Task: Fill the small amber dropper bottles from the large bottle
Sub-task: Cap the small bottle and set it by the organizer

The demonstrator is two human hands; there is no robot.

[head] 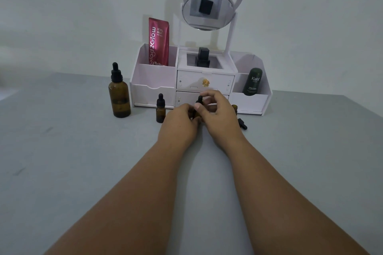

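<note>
Your two bare forearms reach up the middle of the view across a grey table (62,161), meeting just in front of a white organiser (154,80). Your left hand (178,125) wraps around a small amber bottle (196,113), almost hiding it; only a sliver of brown glass shows between the hands. Your right hand (217,109) arches over it, thumb and fingertips pinching the black dropper cap (200,99) on top. The bottle stands upright, its long axis vertical, so the cap likely turns about that axis. Whether it is being loosened or tightened cannot be told.

To the left stands a second small capped bottle (160,108), and further left the large amber bottle (119,94), capped, liquid low inside. Right of your hands, a third small bottle (234,107) stands open, mostly hidden, with its loose dropper (242,123) lying on the table nearby.
</note>
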